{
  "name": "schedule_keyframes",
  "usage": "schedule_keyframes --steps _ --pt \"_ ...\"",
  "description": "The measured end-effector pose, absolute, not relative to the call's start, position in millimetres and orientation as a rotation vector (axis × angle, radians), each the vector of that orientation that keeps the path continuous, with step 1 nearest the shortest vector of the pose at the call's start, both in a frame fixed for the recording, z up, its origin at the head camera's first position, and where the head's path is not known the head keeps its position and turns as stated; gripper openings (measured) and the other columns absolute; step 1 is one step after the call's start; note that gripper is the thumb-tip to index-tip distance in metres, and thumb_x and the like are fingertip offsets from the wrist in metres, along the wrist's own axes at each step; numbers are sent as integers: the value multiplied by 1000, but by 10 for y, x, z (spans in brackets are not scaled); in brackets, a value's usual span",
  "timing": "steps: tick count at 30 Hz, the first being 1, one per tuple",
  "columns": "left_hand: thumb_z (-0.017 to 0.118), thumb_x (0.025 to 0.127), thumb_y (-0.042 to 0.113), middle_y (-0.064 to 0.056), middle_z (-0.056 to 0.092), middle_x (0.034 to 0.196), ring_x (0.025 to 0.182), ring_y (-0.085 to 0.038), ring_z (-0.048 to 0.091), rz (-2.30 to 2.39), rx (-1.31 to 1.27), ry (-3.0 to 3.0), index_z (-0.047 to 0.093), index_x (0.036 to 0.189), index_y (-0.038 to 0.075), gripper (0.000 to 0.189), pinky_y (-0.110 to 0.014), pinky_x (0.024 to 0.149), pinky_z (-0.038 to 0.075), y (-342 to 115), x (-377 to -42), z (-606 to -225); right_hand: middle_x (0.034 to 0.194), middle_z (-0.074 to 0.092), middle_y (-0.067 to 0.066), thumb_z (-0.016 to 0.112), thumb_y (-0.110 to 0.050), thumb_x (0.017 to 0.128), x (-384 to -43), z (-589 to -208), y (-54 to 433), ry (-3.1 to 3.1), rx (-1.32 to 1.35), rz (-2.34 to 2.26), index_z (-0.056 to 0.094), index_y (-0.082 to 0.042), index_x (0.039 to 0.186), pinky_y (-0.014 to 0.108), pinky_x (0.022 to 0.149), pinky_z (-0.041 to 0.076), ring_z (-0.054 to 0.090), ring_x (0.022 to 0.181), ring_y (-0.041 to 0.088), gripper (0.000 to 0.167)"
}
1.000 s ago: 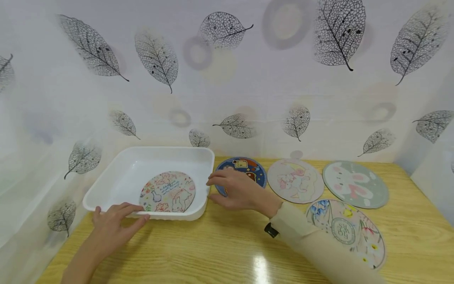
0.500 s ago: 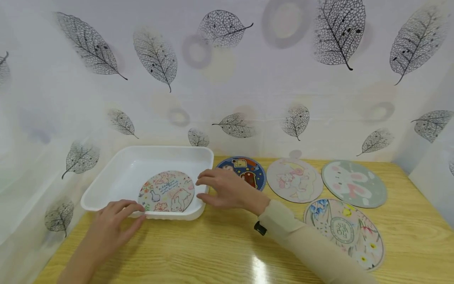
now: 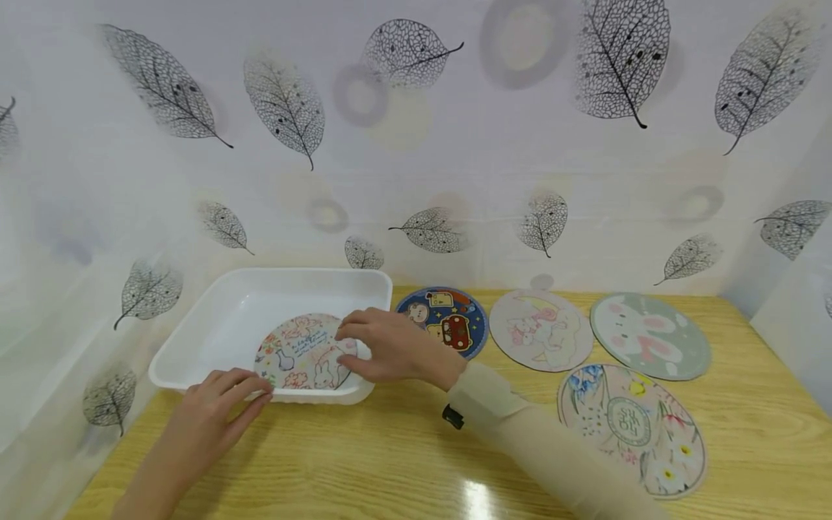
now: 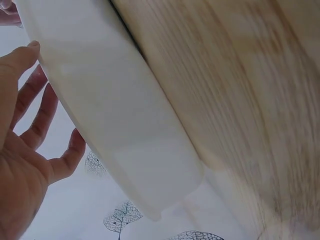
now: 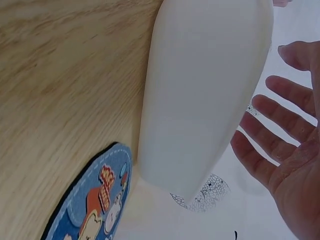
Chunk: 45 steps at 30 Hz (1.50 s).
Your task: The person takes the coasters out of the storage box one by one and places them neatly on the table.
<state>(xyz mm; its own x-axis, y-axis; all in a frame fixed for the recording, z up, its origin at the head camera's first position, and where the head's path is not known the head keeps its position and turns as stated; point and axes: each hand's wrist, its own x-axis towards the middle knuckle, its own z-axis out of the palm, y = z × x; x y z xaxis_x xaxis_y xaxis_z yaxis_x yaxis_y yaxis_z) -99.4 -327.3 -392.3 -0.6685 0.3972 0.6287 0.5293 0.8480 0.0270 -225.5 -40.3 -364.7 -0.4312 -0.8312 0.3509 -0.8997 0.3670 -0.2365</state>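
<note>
A shallow white tray (image 3: 214, 318) stands on the table, with a round mat (image 3: 299, 347) printed with rabbits and flowers lying inside. My left hand (image 3: 211, 412) holds the tray's front rim. In the left wrist view its thumb tip meets the rim while the other fingertips pass behind it, partly hidden. My right hand (image 3: 390, 347) reaches over the tray's right rim, its thumb and fingers apart above the right part of that mat. Nothing shows between the spread, slightly bent fingers of the right hand (image 5: 295, 130) in the right wrist view.
Right of the tray lie a dark blue cartoon mat (image 3: 448, 318), a pale pink mat (image 3: 539, 328) and a grey-green rabbit mat (image 3: 650, 336). A floral mat (image 3: 633, 430) lies nearer the front. A leaf-print cloth (image 3: 429, 159) hangs behind the wooden table (image 3: 364, 462).
My right hand has moved left from beside the tray's right rim to over the mat inside. My left thumb has drawn closer to the front rim. The mats have stayed put.
</note>
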Motion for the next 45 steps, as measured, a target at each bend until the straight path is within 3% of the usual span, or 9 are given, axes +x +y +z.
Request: schedule_keyframes --steps 12,19,22,25,29,34,37,41,45 --pt "35 107 56 8 72 95 81 -20 66 -209 -666 -2390 75 98 24 52 -37 55 52 -3254 -992 -3938 133 68 4 63 -37 99 -2343 -3750 -604 -2611 1540 636 69 -13 130 29 94 58 67 118 18 39" --pt "30 109 52 5 72 98 83 -25 66 -138 -649 -2427 74 105 25 51 -44 55 53 -3222 -976 -3925 139 64 8 61 -38 100 -2431 -3723 -750 -2798 1423 629 64 -12 138 32 95 58 66 119 20 46" --pt "45 108 45 4 72 99 85 -26 65 -114 -621 -2463 73 106 26 34 -47 56 52 -3214 -964 -3929 139 63 8 60 -37 101 -2477 -3699 -821 -2884 1375 602 60 -12 141 35 94 58 65 118 21 48" --pt "66 99 32 5 72 100 86 -26 65 -98 -595 -2492 72 107 27 11 -47 58 52 -3209 -950 -3935 140 61 7 58 -38 101 -2514 -3708 -900 -2967 1323 561 57 -15 145 38 92 58 64 117 20 50" --pt "71 93 28 5 72 100 84 -24 65 -91 -587 -2488 73 106 27 12 -44 58 52 -3197 -945 -3940 140 62 3 57 -42 99 -2542 -3762 -992 -3039 1238 442 54 -21 147 41 90 58 64 116 19 52" --pt "74 91 25 7 71 100 84 -24 64 -99 -563 -2503 73 104 27 14 -44 58 51 -3182 -942 -3934 131 66 2 57 -43 97 -2548 -3835 -1060 -3040 1155 263 53 -23 148 38 82 58 66 105 16 55" --pt "79 84 19 7 71 100 85 -24 64 -114 -544 -2519 73 104 28 23 -45 58 51 -3181 -933 -3931 117 69 1 58 -44 96 -2543 -3862 -1083 -3056 1117 203 51 -21 149 33 72 55 65 91 15 58" --pt "80 84 18 8 71 100 84 -24 64 -137 -545 -2512 73 105 28 24 -44 57 51 -3172 -931 -3950 91 68 -2 59 -50 95 -2544 -3891 -1096 -3088 1079 127 51 -21 146 27 59 48 61 72 12 59" --pt "80 84 18 7 71 100 84 -24 64 -157 -551 -2506 73 106 27 25 -45 58 51 -3167 -938 -3951 82 64 -4 59 -52 95 -2548 -3895 -1097 -3077 1086 100 54 -21 142 26 54 45 59 66 11 57"
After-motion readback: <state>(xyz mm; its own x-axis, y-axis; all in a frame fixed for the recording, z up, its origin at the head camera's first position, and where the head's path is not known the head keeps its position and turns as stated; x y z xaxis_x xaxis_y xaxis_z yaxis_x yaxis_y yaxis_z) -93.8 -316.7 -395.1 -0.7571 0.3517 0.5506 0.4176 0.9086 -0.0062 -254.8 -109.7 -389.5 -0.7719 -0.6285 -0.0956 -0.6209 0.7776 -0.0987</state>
